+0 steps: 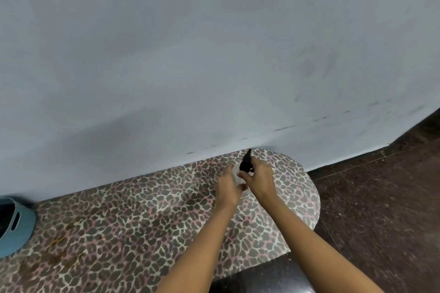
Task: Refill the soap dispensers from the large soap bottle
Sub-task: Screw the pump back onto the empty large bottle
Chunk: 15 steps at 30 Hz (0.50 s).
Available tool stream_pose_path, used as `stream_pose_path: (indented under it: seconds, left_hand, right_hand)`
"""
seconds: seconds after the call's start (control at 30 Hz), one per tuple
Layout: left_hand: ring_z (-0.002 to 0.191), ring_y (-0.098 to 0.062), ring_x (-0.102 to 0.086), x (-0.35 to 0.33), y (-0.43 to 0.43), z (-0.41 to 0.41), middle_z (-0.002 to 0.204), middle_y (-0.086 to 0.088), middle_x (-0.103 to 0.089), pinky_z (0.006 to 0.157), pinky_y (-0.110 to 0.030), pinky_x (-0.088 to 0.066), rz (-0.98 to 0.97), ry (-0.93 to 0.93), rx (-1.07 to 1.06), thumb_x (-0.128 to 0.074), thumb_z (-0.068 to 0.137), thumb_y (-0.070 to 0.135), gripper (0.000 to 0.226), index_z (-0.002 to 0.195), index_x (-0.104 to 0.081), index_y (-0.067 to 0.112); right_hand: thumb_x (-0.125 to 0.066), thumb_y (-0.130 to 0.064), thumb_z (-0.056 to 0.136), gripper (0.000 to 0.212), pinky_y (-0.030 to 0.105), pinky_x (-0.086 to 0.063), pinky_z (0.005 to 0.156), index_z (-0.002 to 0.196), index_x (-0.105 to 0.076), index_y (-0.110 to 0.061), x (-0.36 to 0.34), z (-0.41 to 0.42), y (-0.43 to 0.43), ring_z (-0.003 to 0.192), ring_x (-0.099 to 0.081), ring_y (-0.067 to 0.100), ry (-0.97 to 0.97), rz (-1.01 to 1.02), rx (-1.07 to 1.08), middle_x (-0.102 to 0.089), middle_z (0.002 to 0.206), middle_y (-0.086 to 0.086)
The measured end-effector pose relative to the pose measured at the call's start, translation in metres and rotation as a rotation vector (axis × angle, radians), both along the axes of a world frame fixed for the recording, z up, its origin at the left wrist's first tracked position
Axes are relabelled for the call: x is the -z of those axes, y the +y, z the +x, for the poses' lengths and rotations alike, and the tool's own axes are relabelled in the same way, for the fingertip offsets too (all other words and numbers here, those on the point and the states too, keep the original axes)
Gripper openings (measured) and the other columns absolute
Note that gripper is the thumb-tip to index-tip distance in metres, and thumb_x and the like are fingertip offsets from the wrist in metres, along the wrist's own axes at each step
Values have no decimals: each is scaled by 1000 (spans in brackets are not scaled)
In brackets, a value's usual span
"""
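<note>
**Gripping the soap dispenser with both hands**

Holding the white soap dispenser [236, 173] at the far right end of the leopard-print table [142, 233], toward 1 o'clock of the tabletop and close to the blue-grey wall [214, 54]. Wrapping the left hand [227, 185] round the pale body from the 9 o'clock side, fingers curled against it. Clenching the right hand [259, 179] on the base of the black pump head [246, 164] from the 3 o'clock side. Pointing the spout toward 12 o'clock, at the wall. Covering most of the dispenser with the two hands, so leaving its fill level impossible to tell. Showing a blue basket [16, 226] with a slot handle at the table's 9 o'clock edge, well apart from the dispenser and cut off by the frame. Showing brownish smears on the tabletop near 8 o'clock, and a dark speckled floor [381, 197] at 3 o'clock.
</note>
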<state>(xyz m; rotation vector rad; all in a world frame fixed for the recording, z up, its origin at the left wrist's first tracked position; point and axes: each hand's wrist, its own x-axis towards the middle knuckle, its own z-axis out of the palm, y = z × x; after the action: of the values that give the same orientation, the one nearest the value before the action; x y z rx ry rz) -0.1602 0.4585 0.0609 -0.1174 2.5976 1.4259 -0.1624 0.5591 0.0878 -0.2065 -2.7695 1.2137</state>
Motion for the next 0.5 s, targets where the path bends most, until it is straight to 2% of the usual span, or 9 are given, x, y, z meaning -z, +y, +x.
stream_pose_path:
  seconds: [0.07, 0.1, 0.17, 0.23, 0.33, 0.5]
  left_hand:
    - [99, -20, -65, -1, 2, -4, 114, 1, -64, 79, -37, -57, 61, -5, -23, -79, 71, 19, 67, 129, -48, 20]
    - [100, -18, -64, -3, 3, -7, 116, 3, -63, 80, -35, -57, 74, -2, -20, -80, 70, 19, 68, 130, -48, 21]
    - [112, -13, -57, -8, 7, -16, 125, 6, -58, 91, -28, -51, 95, 14, -2, -79, 71, 19, 73, 135, -45, 21]
    - [125, -17, -48, -12, 12, -28, 136, 2, -51, 100, -25, -42, 116, 7, 15, -77, 74, 18, 76, 140, -40, 17]
    - [135, -23, -38, -17, 17, -46, 146, -6, -40, 104, -30, -35, 138, -29, 48, -71, 80, 17, 75, 144, -32, 15]
    - [134, -25, -39, -14, 25, -74, 145, -8, -41, 106, -33, -36, 93, -24, 81, -71, 80, 15, 74, 143, -33, 15]
  right_hand:
    - [-75, -10, 78, 26, 18, -42, 70, 101, -64, -6, -5, -8, 6, 85, -62, 21, -9, 25, -39, -67, 93, 8]
    - [-74, -9, 78, 25, 16, -40, 67, 100, -65, -5, -9, -12, 9, 84, -62, 21, -6, 34, -43, -67, 91, 8]
    - [-74, -9, 78, 22, 15, -42, 66, 98, -65, -4, -16, -21, 15, 81, -61, 19, 0, 30, -26, -67, 88, 8]
    - [-74, -9, 77, 22, 22, -48, 70, 97, -66, -3, -21, -31, 20, 81, -62, 18, 11, 8, 6, -68, 87, 7]
    - [-73, -10, 76, 18, 24, -50, 70, 93, -67, -5, -23, -48, 26, 80, -65, 18, 15, 1, 33, -69, 83, 5]
    - [-73, -9, 77, 19, 24, -50, 72, 94, -66, -4, -22, -69, 34, 78, -63, 17, 9, -46, 38, -69, 83, 4]
